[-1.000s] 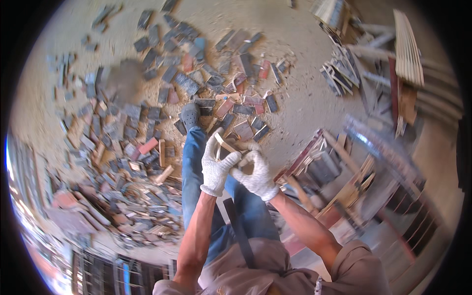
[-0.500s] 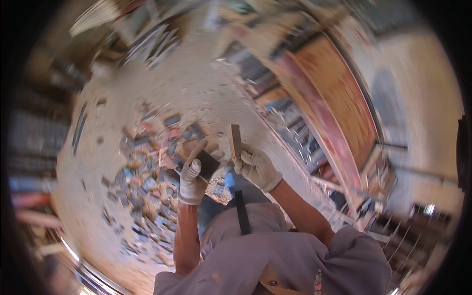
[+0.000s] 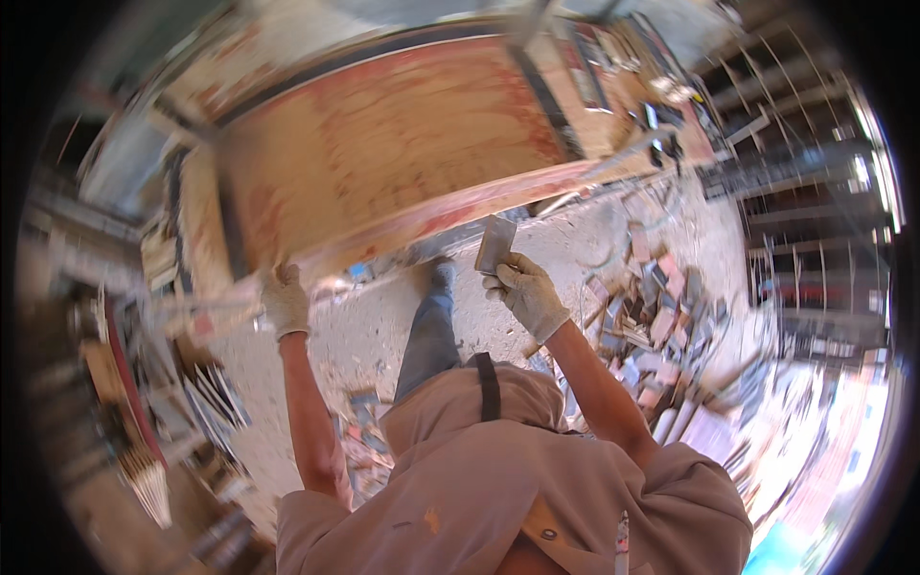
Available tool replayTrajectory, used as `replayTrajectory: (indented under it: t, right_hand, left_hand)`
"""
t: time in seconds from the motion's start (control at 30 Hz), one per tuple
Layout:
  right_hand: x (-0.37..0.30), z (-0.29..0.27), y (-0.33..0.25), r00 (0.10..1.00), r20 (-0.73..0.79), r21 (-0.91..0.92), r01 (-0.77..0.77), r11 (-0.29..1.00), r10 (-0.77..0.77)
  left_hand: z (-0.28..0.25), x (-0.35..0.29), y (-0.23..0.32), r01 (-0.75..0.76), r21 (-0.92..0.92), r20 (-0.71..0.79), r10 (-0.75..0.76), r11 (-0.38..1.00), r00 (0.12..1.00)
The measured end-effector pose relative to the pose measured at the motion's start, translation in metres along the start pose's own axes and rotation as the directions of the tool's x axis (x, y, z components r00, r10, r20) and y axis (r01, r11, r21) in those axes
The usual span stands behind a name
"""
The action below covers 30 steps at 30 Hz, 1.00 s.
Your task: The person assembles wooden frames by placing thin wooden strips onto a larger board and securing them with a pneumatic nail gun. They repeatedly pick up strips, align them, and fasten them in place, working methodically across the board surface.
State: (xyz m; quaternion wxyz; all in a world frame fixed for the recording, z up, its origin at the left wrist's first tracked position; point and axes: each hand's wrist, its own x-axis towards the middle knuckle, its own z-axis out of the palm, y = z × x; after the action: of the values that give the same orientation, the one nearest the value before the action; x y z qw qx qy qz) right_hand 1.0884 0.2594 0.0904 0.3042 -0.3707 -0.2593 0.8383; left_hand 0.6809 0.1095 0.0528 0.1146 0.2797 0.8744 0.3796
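Now, right hand [image 3: 525,295]: gloved, up in the air, and gripping a small flat block [image 3: 494,245] near its lower end, thumb and fingers pinching it.
Block: here it is, standing out past the fingertips with a slight tilt, its broad greyish face turned to the camera, a browner edge down one side. It shows just this side of the table [image 3: 402,125]; whether the two are apart in depth is hard to call.
Handling: looks like wood, so I'd judge it light, stiff and not at all fragile, with a dry face that shouldn't slip much in a glove.
Best hold: across the two long edges, I'd say, near the middle; a pinch at one end leaves the far end freer to swing.
Left hand [image 3: 286,299]: gloved too, up at the near edge of the table, fingers blurred; can't tell whether they're closed, or whether they touch that edge.
Table: big, wide, pale brown top streaked with red, running right across ahead of the person.
Floor [image 3: 369,331]: pale and dusty, one leg [image 3: 429,331] stretched forward over it, and off to the right lies a heap of loose pieces [image 3: 661,321], grey, brown and pinkish.
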Motion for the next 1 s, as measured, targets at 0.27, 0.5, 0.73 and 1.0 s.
replayTrajectory:
  t: [0.27,0.5,0.73,1.0]
  right_hand:
    - [0.03,-0.038,-0.041,0.974,-0.204,0.236,0.145,0.961,-0.096]
    - [0.043,-0.136,-0.084,0.831,-0.552,0.098,0.142,0.985,-0.065]
    - [0.113,-0.304,-0.219,0.569,-0.726,-0.457,0.019,0.889,-0.385]
    - [0.22,-0.509,-0.343,0.546,-0.457,-0.849,-0.503,0.162,-0.702]
  left_hand:
    - [0.177,-0.054,0.267,-0.528,-0.311,0.695,0.568,0.791,0.442]
    - [0.344,-0.056,0.32,-0.438,-0.34,0.635,0.547,0.832,0.546]
    - [0.491,-0.037,0.3,-0.539,-0.312,0.586,0.606,0.782,0.539]
    - [0.496,-0.058,0.328,-0.373,0.071,0.81,0.165,0.925,0.562]
